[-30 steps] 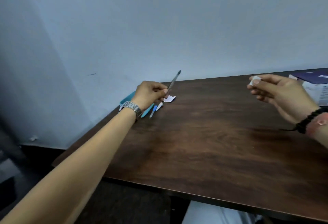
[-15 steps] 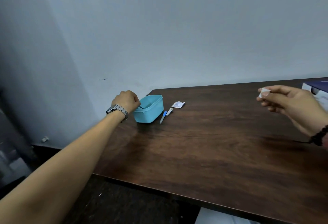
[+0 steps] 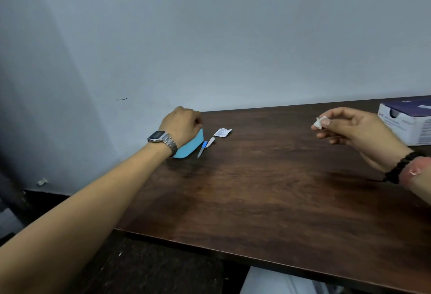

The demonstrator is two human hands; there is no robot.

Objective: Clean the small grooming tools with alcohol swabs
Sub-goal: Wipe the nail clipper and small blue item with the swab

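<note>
My left hand hovers over the back of a small turquoise container at the table's far left corner. Its fingers curl downward out of sight, so whatever they may hold is hidden. My right hand is raised over the right side of the table and pinches a crumpled white alcohol swab between thumb and fingertips. Just right of the container lie a blue-handled nail file and a small metal nail clipper.
A torn swab wrapper lies beyond the clipper. A white and purple box stands at the table's right edge. The dark wooden table meets the wall at the back; its left and front edges drop to the floor.
My left hand held a long metal tool up a second ago, then went left to the turquoise container; the tool is out of sight now. My right hand keeps its pinch on the swab.
</note>
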